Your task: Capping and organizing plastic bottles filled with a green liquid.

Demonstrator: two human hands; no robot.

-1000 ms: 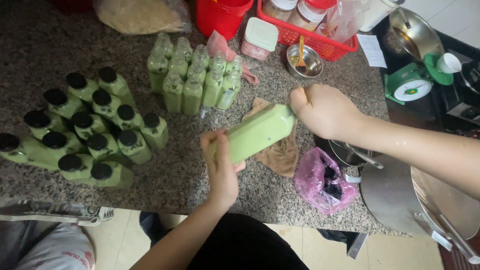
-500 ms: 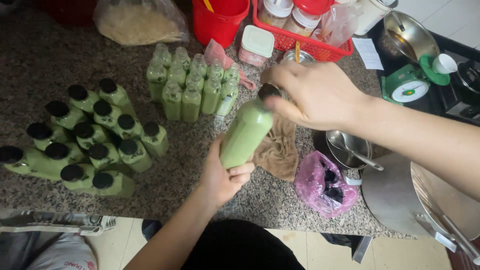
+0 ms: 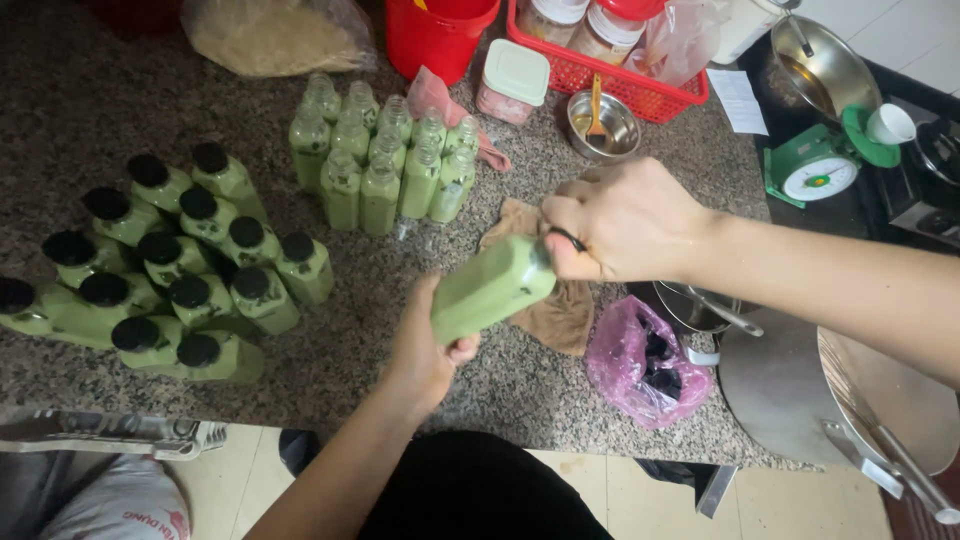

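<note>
1. Your left hand (image 3: 425,350) grips the base of the green bottle (image 3: 492,290), fingers wrapped tight round its lower end, so the body cannot spin.
2. Your right hand (image 3: 625,222) closes over the bottle's neck, fingers curled shut on the black cap (image 3: 565,240), which sits just inside your fingertips; that grip suits twisting it.
3. You hold the bottle tilted, above the counter (image 3: 100,110) and over the brown cloth (image 3: 560,315), which lies right under your right fingers, likely to catch drips.
4. Left of your left fingers, the black-capped bottles (image 3: 170,275) stand grouped, apparently done.
5. Beyond your fingertips, the bottles without black caps (image 3: 385,160) stand in their own cluster, kept apart from the capped ones.
</note>
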